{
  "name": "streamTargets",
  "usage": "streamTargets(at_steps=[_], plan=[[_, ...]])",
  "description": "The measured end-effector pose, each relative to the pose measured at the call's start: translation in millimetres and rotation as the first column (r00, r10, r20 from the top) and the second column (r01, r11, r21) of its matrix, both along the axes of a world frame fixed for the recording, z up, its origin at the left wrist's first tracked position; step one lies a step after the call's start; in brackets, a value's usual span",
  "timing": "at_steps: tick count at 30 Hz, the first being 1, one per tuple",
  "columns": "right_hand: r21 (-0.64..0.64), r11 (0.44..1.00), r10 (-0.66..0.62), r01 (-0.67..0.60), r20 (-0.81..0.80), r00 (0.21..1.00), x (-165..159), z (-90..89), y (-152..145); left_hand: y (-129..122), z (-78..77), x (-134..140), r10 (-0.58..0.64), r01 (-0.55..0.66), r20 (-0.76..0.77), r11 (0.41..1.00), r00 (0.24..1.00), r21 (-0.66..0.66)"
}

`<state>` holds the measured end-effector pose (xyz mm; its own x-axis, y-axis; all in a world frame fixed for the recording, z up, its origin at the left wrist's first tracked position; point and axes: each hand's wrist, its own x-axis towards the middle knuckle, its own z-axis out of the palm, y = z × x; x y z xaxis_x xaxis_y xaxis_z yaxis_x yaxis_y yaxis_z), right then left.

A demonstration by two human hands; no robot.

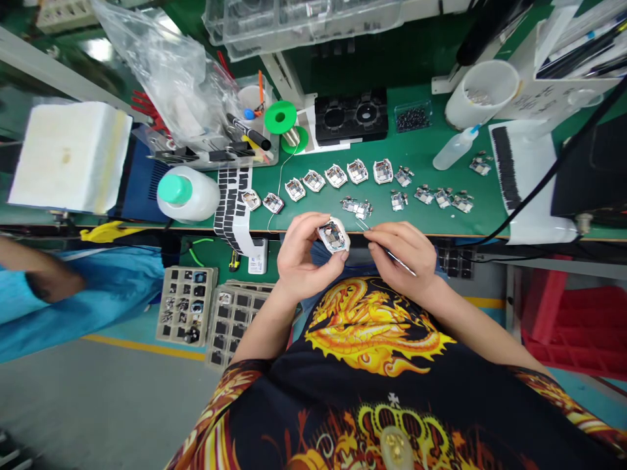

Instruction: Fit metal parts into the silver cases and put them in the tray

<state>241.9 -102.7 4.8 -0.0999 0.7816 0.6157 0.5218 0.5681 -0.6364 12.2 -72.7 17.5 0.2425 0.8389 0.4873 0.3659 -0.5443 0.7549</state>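
Note:
My left hand (pixel 306 258) grips a white watch-like case (pixel 334 235) by its edges, thumb below and fingers above, with circuitry showing inside. Closed around a pair of thin metal tweezers (pixel 402 262), my right hand (pixel 404 254) is just right of the case. The tweezer tips (pixel 362 224) point up and left, apart from the case. Beyond my hands, loose circuit boards (pixel 356 207) lie on the green bench mat (pixel 323 207). A row of similar open white cases (pixel 336 175) sits behind them, and more small boards (pixel 443 197) lie to the right.
A solder spool (pixel 281 119), a black block (pixel 351 116) and a tray of small black parts (pixel 414 117) stand at the back. A white bottle (pixel 189 194) is left, a squeeze bottle (pixel 455 149) right. Compartment trays (pixel 235 326) sit below the bench; another person's arm (pixel 44 264) is far left.

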Motion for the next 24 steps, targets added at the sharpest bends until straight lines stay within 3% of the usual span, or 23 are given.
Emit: streamTargets(at_steps=[3,6,11,16,20,24], plan=[[-0.001,1.000,-0.001,0.001,0.003,1.000,-0.4,-0.1,-0.1,0.6,1.4,-0.3,0.017,-0.017,-0.022,1.000,1.000,0.013],[-0.005,1.000,-0.001,0.001,0.000,1.000,-0.9,-0.9,-0.9,3.8,-0.2,-1.5,0.116,-0.113,-0.106,0.993,0.988,0.034],[-0.020,1.000,-0.002,0.002,0.001,1.000,-1.2,-6.4,-2.9,8.2,-12.1,-4.9,0.242,-0.236,-0.161,0.970,0.957,0.053],[-0.041,0.999,-0.001,0.002,0.003,1.000,-1.6,-8.8,-3.4,7.9,-23.5,-2.3,0.255,-0.256,-0.186,0.967,0.949,0.018],[-0.043,0.999,0.017,-0.017,0.006,1.000,-1.8,-8.1,-2.6,11.7,-30.7,5.8,0.241,-0.237,-0.238,0.970,0.941,0.047],[-0.044,0.999,0.013,-0.013,0.008,1.000,-2.0,-10.0,-2.3,20.2,-47.6,13.5,0.270,-0.253,-0.201,0.962,0.942,0.107]])
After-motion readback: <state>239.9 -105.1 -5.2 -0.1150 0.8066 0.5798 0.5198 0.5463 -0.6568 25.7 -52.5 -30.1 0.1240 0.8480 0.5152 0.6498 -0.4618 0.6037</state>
